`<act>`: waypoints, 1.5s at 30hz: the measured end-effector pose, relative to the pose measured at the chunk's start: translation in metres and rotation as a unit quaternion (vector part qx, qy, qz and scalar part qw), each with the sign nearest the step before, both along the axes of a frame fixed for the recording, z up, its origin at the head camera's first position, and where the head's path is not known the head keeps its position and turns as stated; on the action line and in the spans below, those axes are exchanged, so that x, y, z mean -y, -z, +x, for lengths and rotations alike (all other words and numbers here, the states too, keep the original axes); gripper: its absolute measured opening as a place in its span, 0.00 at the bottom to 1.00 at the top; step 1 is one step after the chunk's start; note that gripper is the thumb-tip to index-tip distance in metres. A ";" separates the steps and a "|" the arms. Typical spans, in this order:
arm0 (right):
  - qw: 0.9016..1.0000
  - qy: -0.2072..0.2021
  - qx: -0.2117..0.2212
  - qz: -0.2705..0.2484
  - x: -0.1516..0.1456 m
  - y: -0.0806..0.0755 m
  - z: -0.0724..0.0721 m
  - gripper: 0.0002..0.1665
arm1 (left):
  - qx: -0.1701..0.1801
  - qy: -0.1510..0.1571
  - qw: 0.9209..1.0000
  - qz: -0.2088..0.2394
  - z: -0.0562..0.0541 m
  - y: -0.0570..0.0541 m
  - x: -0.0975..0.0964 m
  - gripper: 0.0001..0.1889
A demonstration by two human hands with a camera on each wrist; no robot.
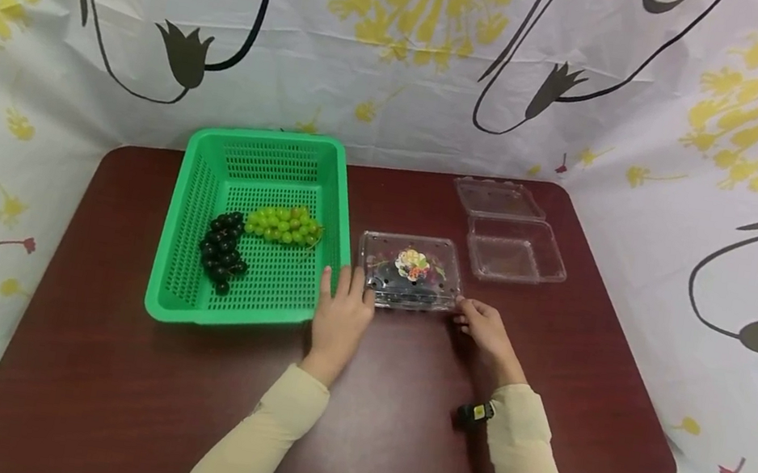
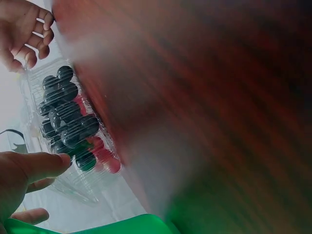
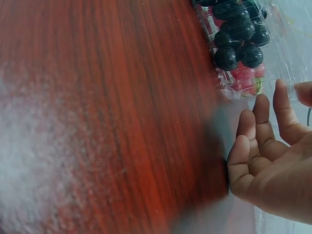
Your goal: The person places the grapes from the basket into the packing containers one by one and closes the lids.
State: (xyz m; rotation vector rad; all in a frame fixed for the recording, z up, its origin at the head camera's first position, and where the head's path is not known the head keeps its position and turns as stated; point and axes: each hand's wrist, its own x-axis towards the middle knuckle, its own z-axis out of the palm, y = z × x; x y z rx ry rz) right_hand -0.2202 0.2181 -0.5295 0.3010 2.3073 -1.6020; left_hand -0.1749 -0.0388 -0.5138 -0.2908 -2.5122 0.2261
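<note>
1. Basket (image 1: pixel 163 261), at the box's nine o'clock, holds black grapes (image 1: pixel 223 246) and green grapes (image 1: pixel 285 224); its rim crowds that side.
2. My left hand (image 1: pixel 341 317), at seven: fingers straight, at the near-left corner.
3. Box (image 1: pixel 411 266), lid down over dark grapes (image 2: pixel 66 112) and red fruit (image 2: pixel 111 165): I judge I'm steadying or closing it; next calls for even edge pressure.
4. My right hand (image 1: pixel 488 333), at four: fingers loosely bent by the corner, no grip visible.
5. Open box (image 1: pixel 510 248), at two; the table (image 1: pixel 391 402) gives most room at six.

Head view high, facing down; wrist views close, sharing box (image 1: pixel 411 267).
</note>
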 end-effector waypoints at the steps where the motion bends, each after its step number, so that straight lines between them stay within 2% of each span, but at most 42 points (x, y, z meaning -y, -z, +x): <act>1: 1.000 0.000 -0.003 0.001 0.000 0.000 0.000 0.26 | -0.005 0.001 1.000 -0.003 -0.001 0.000 0.000 0.05; 9: 1.000 -0.001 -0.025 0.018 0.002 0.001 0.000 0.22 | 0.001 0.008 1.000 -0.008 -0.002 -0.001 0.001 0.05; 19: 0.998 0.053 -0.035 0.023 0.010 0.002 0.002 0.20 | 0.000 0.005 1.000 -0.010 -0.001 -0.003 -0.001 0.05; 29: 0.996 0.090 -0.012 -0.028 0.012 0.004 0.005 0.18 | 0.005 0.003 1.000 -0.004 0.001 -0.002 -0.001 0.05; 38: 0.990 0.120 -0.008 -0.067 0.014 0.006 0.004 0.18 | -0.011 0.000 1.000 0.006 0.000 -0.002 -0.002 0.05; 45: 0.989 0.125 -0.018 -0.076 0.011 0.009 0.008 0.21 | 0.007 -0.002 1.000 0.004 0.002 -0.003 -0.003 0.05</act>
